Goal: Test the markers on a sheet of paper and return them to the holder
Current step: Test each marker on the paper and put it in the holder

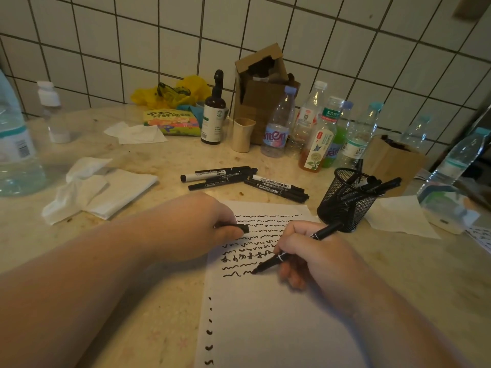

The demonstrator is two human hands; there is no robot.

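I'm seeing a black marker [295,248] over white paper [268,322] striped with black squiggle rows, a black mesh holder [342,200], a speckled beige counter [164,158], white tiles [159,43] gridded by dark grout, and a yellow bag [170,92].

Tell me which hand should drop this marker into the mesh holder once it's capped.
Right, probably. The right hand already grips the marker, and the mesh holder stands just beyond it on that side. The left hand holds only the cap, farther away.

Plastic bottles [313,128], tissues [101,189] and cardboard box [261,83].
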